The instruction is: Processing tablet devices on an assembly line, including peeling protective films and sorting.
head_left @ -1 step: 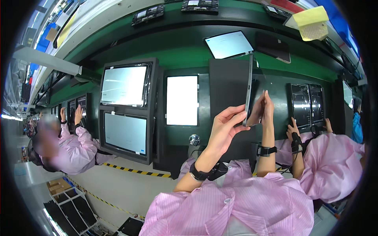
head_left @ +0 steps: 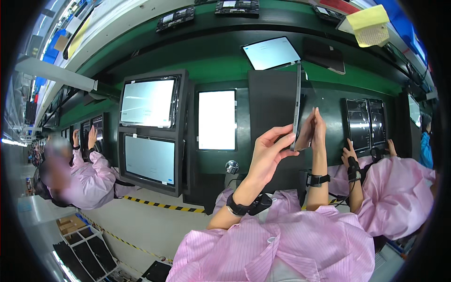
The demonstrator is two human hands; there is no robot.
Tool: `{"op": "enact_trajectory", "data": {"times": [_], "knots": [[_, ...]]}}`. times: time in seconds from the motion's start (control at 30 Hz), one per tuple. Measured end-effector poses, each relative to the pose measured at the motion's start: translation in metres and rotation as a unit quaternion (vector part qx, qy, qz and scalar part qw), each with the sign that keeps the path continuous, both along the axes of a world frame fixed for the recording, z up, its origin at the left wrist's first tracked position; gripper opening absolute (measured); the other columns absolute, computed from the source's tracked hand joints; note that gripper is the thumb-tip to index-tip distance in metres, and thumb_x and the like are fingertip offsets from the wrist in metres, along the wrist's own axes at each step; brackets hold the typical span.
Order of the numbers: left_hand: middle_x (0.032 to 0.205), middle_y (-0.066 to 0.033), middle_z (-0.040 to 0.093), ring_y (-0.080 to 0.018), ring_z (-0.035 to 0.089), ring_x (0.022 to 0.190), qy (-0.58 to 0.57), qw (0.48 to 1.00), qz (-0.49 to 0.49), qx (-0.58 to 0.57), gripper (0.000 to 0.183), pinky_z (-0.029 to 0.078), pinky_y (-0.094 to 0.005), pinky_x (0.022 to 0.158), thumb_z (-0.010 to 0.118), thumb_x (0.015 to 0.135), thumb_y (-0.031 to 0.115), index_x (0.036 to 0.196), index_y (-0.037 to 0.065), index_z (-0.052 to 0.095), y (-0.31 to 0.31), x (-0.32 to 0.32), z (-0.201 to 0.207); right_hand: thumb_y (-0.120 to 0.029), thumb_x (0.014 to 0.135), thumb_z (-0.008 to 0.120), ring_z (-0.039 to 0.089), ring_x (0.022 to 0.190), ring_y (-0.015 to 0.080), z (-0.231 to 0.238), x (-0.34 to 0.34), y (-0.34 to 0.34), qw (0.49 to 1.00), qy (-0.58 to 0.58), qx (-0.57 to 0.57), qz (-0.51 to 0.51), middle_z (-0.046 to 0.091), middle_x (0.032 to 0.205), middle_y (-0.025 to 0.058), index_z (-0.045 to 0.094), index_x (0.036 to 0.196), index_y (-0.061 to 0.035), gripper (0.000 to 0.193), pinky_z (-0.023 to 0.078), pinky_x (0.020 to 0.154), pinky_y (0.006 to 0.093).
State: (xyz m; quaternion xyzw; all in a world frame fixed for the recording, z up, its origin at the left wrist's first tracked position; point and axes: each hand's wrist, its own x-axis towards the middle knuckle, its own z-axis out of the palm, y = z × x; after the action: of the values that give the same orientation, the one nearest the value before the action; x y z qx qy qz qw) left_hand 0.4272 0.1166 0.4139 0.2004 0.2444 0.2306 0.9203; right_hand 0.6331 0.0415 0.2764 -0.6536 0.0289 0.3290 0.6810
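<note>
A thin tablet point(head_left: 297, 96) stands on edge above the bench, its grey side with slots and a port turned toward me. My left hand point(head_left: 268, 157) pinches its near lower corner between thumb and fingers. On the tablet's right, glossy side, my right hand point(head_left: 319, 134) is held upright with its fingers straight and close together, and the dark glass mirrors it. Whether those fingertips touch the glass, I cannot tell. Below the tablet lies a flat black mat point(head_left: 268, 103). Left of that is a bright white lit panel point(head_left: 217, 120).
A black rack point(head_left: 123, 131) at left holds two lit tablets. Beyond the mat lie another lit tablet point(head_left: 271, 53) and a dark one point(head_left: 324, 56). Co-workers sit on both sides; the right one's hand point(head_left: 348, 152) is by dark tablets point(head_left: 358, 124). A silver knob point(head_left: 232, 167) stands at the near edge.
</note>
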Motion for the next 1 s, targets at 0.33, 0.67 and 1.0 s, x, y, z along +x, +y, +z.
{"op": "enact_trajectory", "data": {"times": [0.33, 0.67, 1.0], "knots": [[0.113, -0.0094, 0.054, -0.0171, 0.055, 0.102, -0.014, 0.971, -0.061, 0.233, 0.034, 0.052, -0.0317, 0.08, 0.062, 0.082, 0.005, 0.114, -0.003, 0.054, 0.004, -0.01, 0.016, -0.038, 0.089, 0.054, 0.045, 0.07, 0.0065, 0.02, -0.005, -0.011, 0.998, -0.014, 0.067, -0.015, 0.049, 0.074, -0.0041, 0.058, 0.083, -0.0081, 0.031, 0.037, 0.063, 0.0233], [0.103, -0.0018, 0.057, -0.0086, 0.05, 0.098, 0.061, 0.957, 0.167, 0.23, 0.025, 0.037, -0.0247, 0.089, 0.056, 0.09, 0.024, 0.103, 0.003, 0.055, 0.074, 0.003, -0.089, -0.002, 0.079, 0.062, 0.055, 0.076, 0.0107, 0.232, -0.102, -0.03, 0.822, -0.554, -0.013, 0.131, 0.061, 0.101, 0.0119, 0.052, 0.119, -0.0011, 0.042, 0.045, 0.065, 0.0217], [0.105, 0.0004, 0.055, -0.0069, 0.046, 0.099, 0.015, 0.976, 0.132, 0.172, 0.032, 0.033, -0.0229, 0.09, 0.057, 0.089, 0.031, 0.108, 0.005, 0.057, 0.077, 0.007, -0.091, -0.013, 0.085, 0.051, 0.038, 0.123, 0.0201, 0.23, -0.114, -0.029, 0.903, -0.208, 0.228, 0.299, 0.037, 0.136, 0.0155, 0.028, 0.136, 0.0053, 0.058, 0.028, 0.1, 0.0277]]}}
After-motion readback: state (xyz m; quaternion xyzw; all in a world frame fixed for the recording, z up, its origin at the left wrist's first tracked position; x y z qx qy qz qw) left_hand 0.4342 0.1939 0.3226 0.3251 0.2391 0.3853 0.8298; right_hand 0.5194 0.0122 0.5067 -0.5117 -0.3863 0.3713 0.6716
